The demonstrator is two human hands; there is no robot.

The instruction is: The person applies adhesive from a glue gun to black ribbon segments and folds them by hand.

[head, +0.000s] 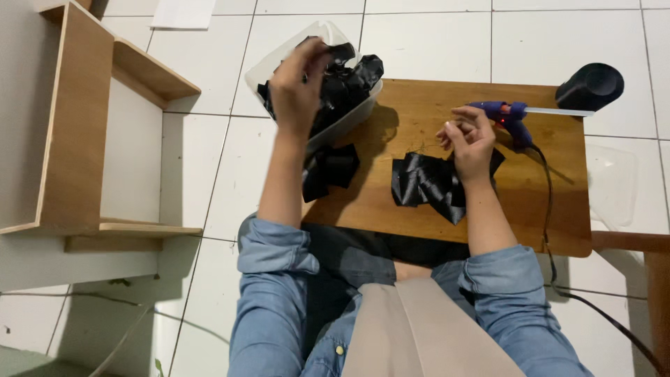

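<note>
Denim sleeves (276,279) nearest, left hand (296,84) fingers grasping black ribbon (345,80) in tub (279,59) (overhanging board edge), right hand (471,139) pinching, contents unclear.

Both arms reach forward from the body, blue denim sleeves pushed up to the elbows and forearms bare. The left hand (299,84) is stretched farther out, back of the hand toward the camera, its fingers (315,52) curled downward in a pinch. The right hand (472,143) sits nearer the body, wrist slightly bent, fingers (452,136) drawn together toward the thumb at the left side.
</note>
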